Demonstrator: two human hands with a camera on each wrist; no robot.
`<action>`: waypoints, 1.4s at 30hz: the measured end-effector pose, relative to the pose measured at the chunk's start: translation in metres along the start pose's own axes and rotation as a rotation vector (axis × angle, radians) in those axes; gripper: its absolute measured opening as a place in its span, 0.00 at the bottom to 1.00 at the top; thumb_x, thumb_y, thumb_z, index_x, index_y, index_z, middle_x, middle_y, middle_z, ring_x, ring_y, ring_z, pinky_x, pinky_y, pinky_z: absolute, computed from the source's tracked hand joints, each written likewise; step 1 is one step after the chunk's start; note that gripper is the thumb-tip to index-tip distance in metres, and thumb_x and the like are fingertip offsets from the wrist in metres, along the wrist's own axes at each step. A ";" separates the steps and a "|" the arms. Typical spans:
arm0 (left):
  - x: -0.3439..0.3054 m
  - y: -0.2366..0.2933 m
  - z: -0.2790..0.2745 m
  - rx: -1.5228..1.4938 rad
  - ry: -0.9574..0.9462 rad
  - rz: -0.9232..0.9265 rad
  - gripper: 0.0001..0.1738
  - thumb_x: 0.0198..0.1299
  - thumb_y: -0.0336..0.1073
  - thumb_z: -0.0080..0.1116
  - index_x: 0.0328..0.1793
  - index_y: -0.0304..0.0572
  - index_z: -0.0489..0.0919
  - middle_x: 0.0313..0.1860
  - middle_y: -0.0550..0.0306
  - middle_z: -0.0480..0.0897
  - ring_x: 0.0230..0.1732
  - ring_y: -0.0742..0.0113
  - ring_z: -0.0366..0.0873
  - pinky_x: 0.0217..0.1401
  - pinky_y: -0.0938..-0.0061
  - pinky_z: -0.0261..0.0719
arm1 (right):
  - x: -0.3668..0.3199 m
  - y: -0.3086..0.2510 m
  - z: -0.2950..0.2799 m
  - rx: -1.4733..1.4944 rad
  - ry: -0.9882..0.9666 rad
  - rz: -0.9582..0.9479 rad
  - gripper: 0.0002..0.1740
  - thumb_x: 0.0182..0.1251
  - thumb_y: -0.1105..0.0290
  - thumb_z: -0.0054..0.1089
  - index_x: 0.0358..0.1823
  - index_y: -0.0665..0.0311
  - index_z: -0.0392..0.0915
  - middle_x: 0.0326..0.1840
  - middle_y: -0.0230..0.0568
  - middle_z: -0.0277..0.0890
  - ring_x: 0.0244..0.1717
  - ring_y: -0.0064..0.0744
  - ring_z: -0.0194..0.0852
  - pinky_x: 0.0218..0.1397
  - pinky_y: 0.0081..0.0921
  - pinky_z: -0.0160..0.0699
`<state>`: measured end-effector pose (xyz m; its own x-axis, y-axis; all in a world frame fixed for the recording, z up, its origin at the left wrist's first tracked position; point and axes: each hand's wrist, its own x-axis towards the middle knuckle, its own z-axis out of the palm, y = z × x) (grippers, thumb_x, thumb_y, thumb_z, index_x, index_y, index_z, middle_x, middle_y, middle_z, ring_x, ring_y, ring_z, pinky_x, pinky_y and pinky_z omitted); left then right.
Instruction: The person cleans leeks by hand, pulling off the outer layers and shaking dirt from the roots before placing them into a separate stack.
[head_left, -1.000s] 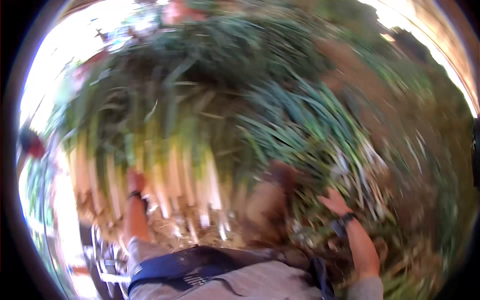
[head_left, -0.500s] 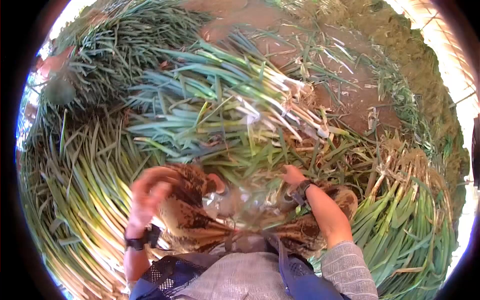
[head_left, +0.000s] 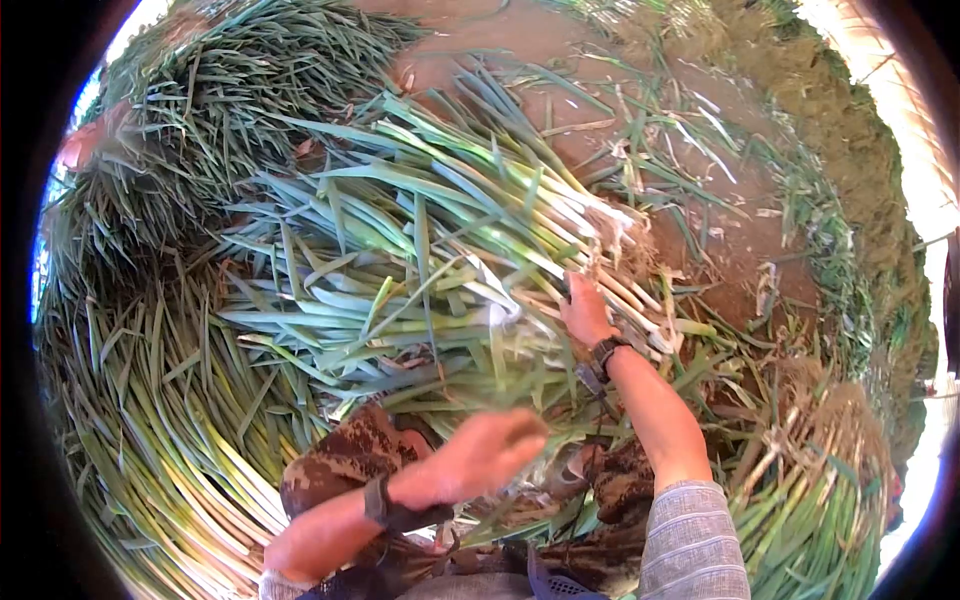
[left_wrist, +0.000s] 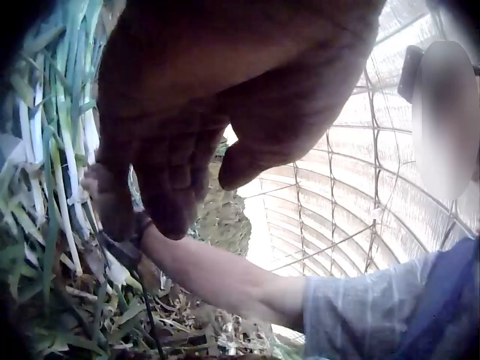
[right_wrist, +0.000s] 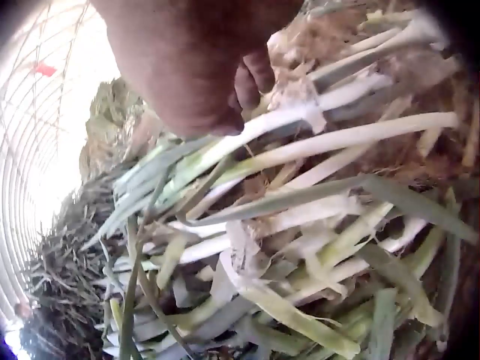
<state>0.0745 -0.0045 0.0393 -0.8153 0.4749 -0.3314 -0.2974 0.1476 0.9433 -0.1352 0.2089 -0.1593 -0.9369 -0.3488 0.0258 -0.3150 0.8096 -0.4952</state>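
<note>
Long green onions (head_left: 520,190) lie in a loose pile ahead of me, leaves to the left and white root ends to the right. My right hand (head_left: 590,312) reaches over their white stalks. In the right wrist view its thumb and bent fingertips are right at one white stalk (right_wrist: 345,96), not wrapped round it. My left hand (head_left: 480,455), blurred, hangs in the air in front of my knees. The left wrist view shows its fingers (left_wrist: 169,176) loosely bent, with nothing in them.
A dense leafy heap (head_left: 230,90) rises at the back left. More green onions (head_left: 190,400) lie along my left side, and another bunch (head_left: 800,480) lies at the right with its roots away from me. Bare soil (head_left: 500,40) with scattered leaves stretches behind the pile.
My right hand has moved forward from near my knee to the white stalks. My left hand has swung from the left toward the middle. Earlier, the view faced the left-hand onions.
</note>
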 end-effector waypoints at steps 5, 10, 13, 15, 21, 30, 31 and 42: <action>-0.003 -0.014 -0.004 0.013 0.070 -0.101 0.18 0.67 0.41 0.56 0.55 0.34 0.78 0.43 0.45 0.84 0.44 0.57 0.82 0.47 0.66 0.79 | 0.047 0.004 0.032 -0.030 0.058 -0.093 0.43 0.50 0.76 0.69 0.68 0.73 0.56 0.63 0.65 0.65 0.64 0.61 0.63 0.69 0.45 0.64; 0.000 -0.001 -0.027 0.059 0.027 -0.228 0.17 0.67 0.38 0.58 0.56 0.35 0.78 0.43 0.45 0.85 0.42 0.61 0.84 0.45 0.69 0.81 | 0.084 0.047 0.018 -0.119 0.002 0.081 0.41 0.52 0.67 0.68 0.67 0.73 0.60 0.64 0.65 0.66 0.66 0.59 0.63 0.70 0.44 0.64; 0.003 0.001 -0.035 0.065 -0.003 -0.306 0.17 0.66 0.38 0.59 0.55 0.36 0.78 0.42 0.45 0.84 0.42 0.57 0.84 0.44 0.66 0.81 | 0.096 0.069 0.010 0.024 -0.021 0.208 0.31 0.54 0.61 0.68 0.56 0.70 0.68 0.52 0.61 0.76 0.59 0.57 0.71 0.62 0.46 0.70; 0.002 -0.012 -0.033 0.121 0.040 -0.092 0.17 0.65 0.39 0.59 0.55 0.37 0.78 0.41 0.44 0.83 0.43 0.52 0.83 0.43 0.62 0.81 | 0.102 0.065 0.007 -0.046 -0.096 0.179 0.33 0.53 0.60 0.68 0.56 0.70 0.68 0.53 0.61 0.76 0.59 0.57 0.70 0.62 0.45 0.70; 0.007 -0.019 -0.034 0.215 0.098 0.039 0.14 0.63 0.38 0.58 0.50 0.37 0.77 0.38 0.42 0.80 0.40 0.41 0.79 0.40 0.54 0.78 | 0.111 0.087 0.012 -0.194 -0.287 0.080 0.42 0.41 0.56 0.74 0.57 0.70 0.68 0.58 0.58 0.72 0.59 0.55 0.71 0.64 0.40 0.71; 0.009 -0.019 -0.027 0.251 0.051 0.144 0.13 0.64 0.39 0.57 0.46 0.36 0.73 0.36 0.43 0.76 0.41 0.40 0.76 0.40 0.51 0.74 | 0.073 0.002 -0.037 -0.049 -0.540 0.120 0.44 0.44 0.54 0.73 0.62 0.69 0.69 0.54 0.54 0.78 0.55 0.47 0.78 0.60 0.37 0.76; 0.011 -0.019 -0.025 0.286 0.035 0.158 0.13 0.64 0.39 0.57 0.44 0.36 0.72 0.35 0.44 0.76 0.40 0.40 0.76 0.39 0.50 0.74 | 0.064 0.012 -0.032 -0.033 -0.529 0.155 0.49 0.44 0.49 0.71 0.66 0.69 0.67 0.56 0.56 0.77 0.56 0.50 0.77 0.64 0.40 0.73; 0.000 -0.035 0.005 0.488 -0.034 0.184 0.13 0.60 0.37 0.56 0.40 0.35 0.69 0.34 0.44 0.75 0.37 0.40 0.76 0.36 0.51 0.74 | 0.074 0.071 0.013 -0.121 -0.415 -0.077 0.30 0.37 0.56 0.78 0.44 0.62 0.82 0.39 0.52 0.81 0.42 0.52 0.80 0.49 0.43 0.79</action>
<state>0.0875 -0.0053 0.0064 -0.8133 0.5576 -0.1662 0.1221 0.4428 0.8883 -0.2247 0.2342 -0.2039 -0.7776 -0.5502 -0.3043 -0.4200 0.8147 -0.3999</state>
